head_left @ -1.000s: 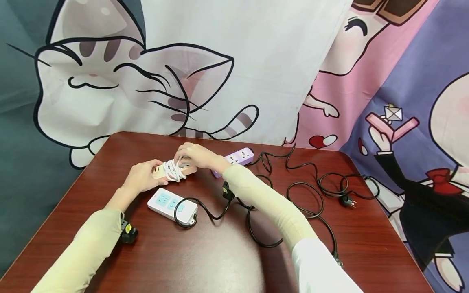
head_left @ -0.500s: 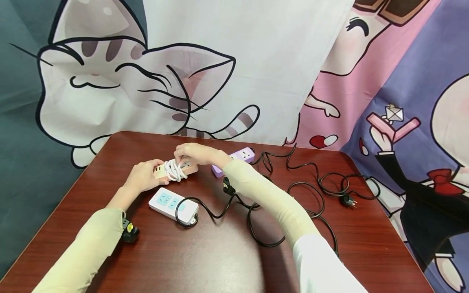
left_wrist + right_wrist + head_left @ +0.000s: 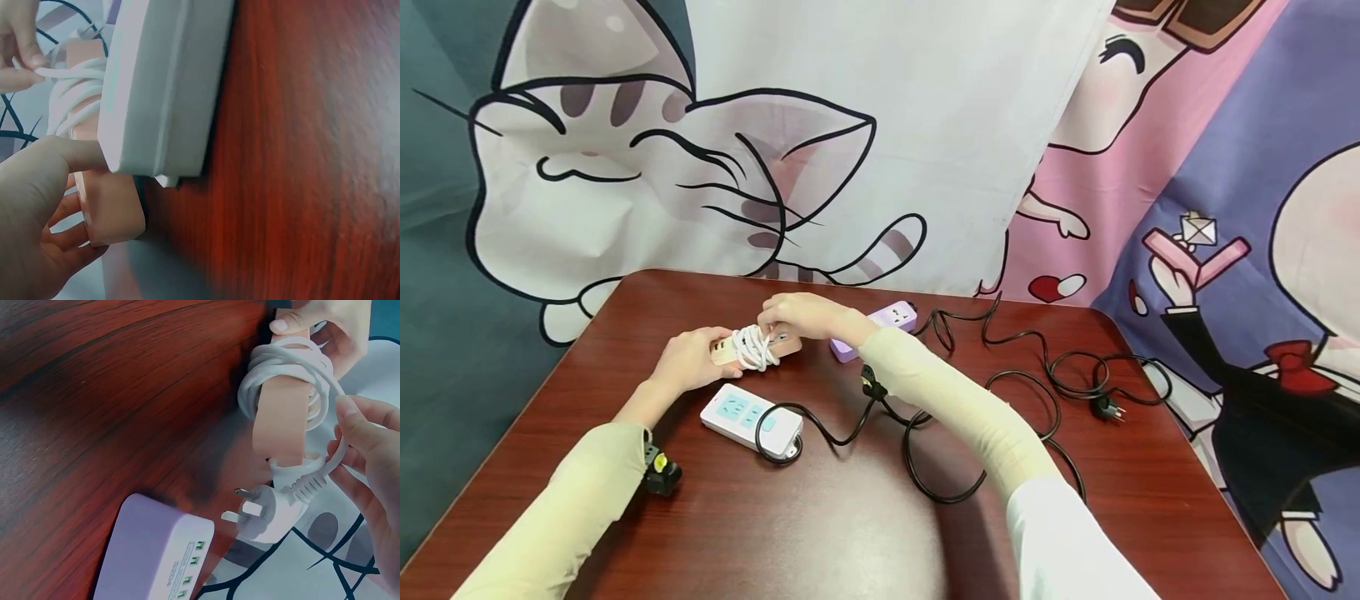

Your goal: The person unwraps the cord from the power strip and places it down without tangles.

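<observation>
counter [image 3: 820, 533]: dark red wood | on it: white pwr strip [image 3: 751, 419] w/ black cord [image 3: 925, 467], purple strip [image 3: 880, 327], loose black plug [image 3: 1105, 408] at right

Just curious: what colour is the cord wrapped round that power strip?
White cord; right wrist view shows it best.

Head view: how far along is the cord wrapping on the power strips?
Done: most of the white cord is coiled round the peach power strip.
In hand: left hand grips that strip; right hand pinches the cord near its white plug.
Left: the white power strip and purple power strip lie with black cords loose.
</observation>
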### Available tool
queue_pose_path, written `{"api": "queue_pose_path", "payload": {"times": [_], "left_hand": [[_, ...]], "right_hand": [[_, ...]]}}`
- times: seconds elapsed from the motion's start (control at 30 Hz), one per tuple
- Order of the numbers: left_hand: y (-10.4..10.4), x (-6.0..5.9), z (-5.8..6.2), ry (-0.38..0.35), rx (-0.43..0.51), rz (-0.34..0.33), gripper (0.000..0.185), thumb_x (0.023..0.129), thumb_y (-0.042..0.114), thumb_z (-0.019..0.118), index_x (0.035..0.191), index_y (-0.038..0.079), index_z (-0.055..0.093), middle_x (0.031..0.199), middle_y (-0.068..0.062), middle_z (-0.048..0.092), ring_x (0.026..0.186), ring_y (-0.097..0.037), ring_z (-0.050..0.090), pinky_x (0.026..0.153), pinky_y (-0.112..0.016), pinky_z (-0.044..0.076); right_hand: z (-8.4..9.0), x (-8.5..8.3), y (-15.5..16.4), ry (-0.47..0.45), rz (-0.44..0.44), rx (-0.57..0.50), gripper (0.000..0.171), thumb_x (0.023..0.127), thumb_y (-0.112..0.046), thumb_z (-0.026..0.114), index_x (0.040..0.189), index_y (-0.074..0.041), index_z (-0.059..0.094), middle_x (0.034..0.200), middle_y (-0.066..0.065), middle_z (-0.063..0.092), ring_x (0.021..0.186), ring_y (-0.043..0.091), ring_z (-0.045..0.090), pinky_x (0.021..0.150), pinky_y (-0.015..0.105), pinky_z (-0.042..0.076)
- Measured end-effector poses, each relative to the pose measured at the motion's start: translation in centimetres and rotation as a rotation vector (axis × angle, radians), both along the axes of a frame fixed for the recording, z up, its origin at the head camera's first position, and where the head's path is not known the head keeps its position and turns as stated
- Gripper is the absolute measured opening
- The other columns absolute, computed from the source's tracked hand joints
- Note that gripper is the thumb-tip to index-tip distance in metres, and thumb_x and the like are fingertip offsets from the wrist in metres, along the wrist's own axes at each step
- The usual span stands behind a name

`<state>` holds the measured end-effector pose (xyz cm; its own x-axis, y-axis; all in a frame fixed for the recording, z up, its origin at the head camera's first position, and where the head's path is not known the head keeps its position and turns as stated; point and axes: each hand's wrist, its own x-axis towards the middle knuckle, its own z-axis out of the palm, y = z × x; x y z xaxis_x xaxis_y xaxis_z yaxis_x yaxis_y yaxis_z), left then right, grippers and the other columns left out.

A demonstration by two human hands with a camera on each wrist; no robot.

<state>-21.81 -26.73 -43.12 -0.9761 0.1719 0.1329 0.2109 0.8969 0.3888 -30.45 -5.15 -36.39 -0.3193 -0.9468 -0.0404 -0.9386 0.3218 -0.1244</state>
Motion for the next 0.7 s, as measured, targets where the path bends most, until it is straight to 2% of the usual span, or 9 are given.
{"api": "queue_pose_path", "payload": {"times": [0.27, 0.5, 0.6, 0.7], "left_hand": [[0.2, 0.1, 0.4, -0.038, 0.010, 0.016, 0.068, 0.073, 0.032, 0.080, 0.127, -0.002, 0.057, 0.116, -0.026, 0.064, 0.090, -0.035, 0.060, 0.070, -0.049, 0.045], [0.2, 0.3, 0.4, -0.004, 0.028, 0.084, 0.066, 0.073, 0.031, 0.079, 0.127, -0.001, 0.058, 0.116, -0.027, 0.063, 0.091, -0.038, 0.061, 0.069, -0.051, 0.045], [0.1, 0.5, 0.5, 0.017, 0.044, 0.119, 0.064, 0.073, 0.030, 0.079, 0.126, 0.000, 0.058, 0.113, -0.026, 0.064, 0.087, -0.037, 0.060, 0.067, -0.051, 0.045], [0.0, 0.7, 0.6, 0.041, 0.069, 0.148, 0.062, 0.073, 0.030, 0.079, 0.125, 0.001, 0.059, 0.110, -0.026, 0.065, 0.084, -0.037, 0.060, 0.065, -0.050, 0.044]], "right_hand": [[-0.4, 0.6, 0.7, 0.103, 0.029, 0.003, 0.010, 0.092, -0.029, 0.061, 0.096, -0.021, 0.066, 0.095, -0.005, 0.058, 0.093, 0.008, 0.054, 0.081, 0.023, 0.045], [-0.3, 0.9, 0.7, 0.141, 0.065, 0.005, 0.010, 0.089, -0.027, 0.066, 0.096, -0.019, 0.068, 0.098, -0.003, 0.061, 0.096, 0.011, 0.056, 0.081, 0.026, 0.047], [-0.1, 1.1, 0.7, 0.171, 0.056, 0.013, 0.009, 0.091, -0.024, 0.064, 0.098, -0.021, 0.069, 0.108, -0.004, 0.064, 0.106, 0.011, 0.057, 0.086, 0.026, 0.048], [0.1, 1.2, 0.8, 0.178, 0.034, 0.020, 0.010, 0.092, -0.021, 0.063, 0.100, -0.022, 0.069, 0.109, -0.005, 0.065, 0.107, 0.010, 0.057, 0.086, 0.026, 0.048]]}}
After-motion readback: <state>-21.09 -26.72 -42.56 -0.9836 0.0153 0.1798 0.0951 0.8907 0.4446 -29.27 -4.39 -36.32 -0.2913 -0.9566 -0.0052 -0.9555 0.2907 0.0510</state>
